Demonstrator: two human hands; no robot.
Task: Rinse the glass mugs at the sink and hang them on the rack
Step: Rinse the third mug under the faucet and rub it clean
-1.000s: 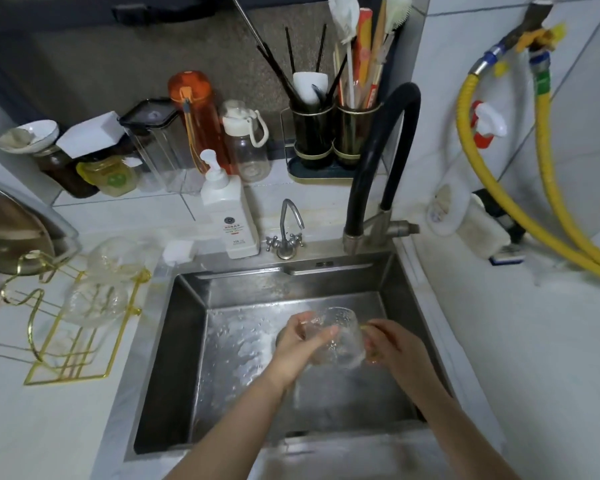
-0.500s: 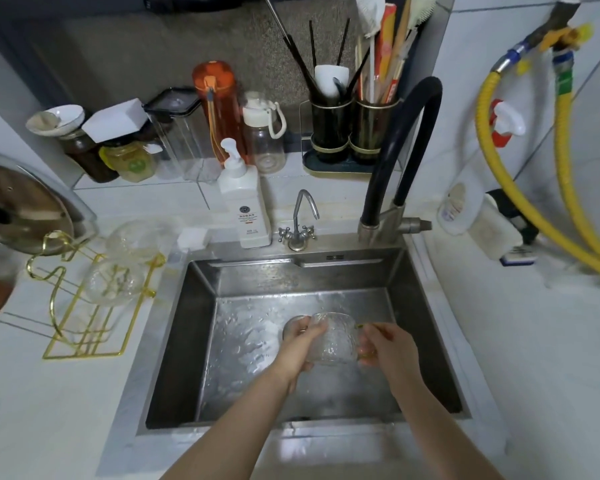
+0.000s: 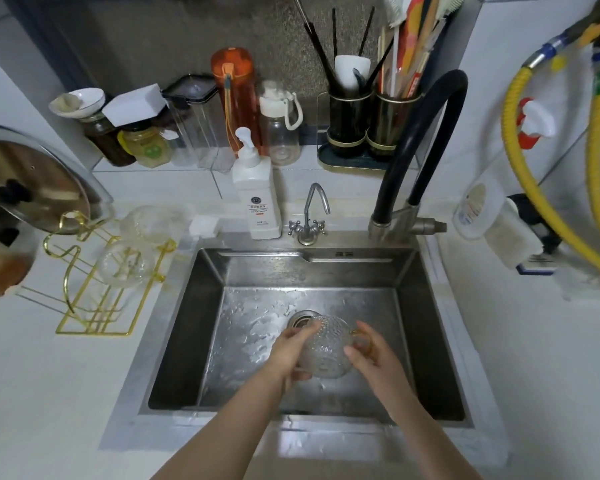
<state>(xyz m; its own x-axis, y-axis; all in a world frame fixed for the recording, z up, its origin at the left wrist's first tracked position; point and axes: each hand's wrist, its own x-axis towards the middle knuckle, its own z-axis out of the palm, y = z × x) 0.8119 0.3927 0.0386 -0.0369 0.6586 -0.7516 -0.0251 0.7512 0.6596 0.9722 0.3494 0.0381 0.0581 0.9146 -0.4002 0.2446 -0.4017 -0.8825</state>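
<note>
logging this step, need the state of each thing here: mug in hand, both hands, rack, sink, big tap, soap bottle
glass mug: held over the sink, near the drain
left hand: gripping the mug's side
right hand: gripping the mug at its handle side
gold rack: upright on the counter, two glass mugs on it
sink: wet, no standing water
black tap: no water seen running
soap bottle: upright behind the sink

Rear of the white worktop [image 3: 66,393], left to right: jars, clear canister, orange bottle [image 3: 234,95], small clear bottle [image 3: 282,133], twin utensil holders [image 3: 371,124]. White pump dispenser [image 3: 257,199] stands beside the small tap [image 3: 310,216]. Yellow hoses [image 3: 534,188] run down the right wall.
</note>
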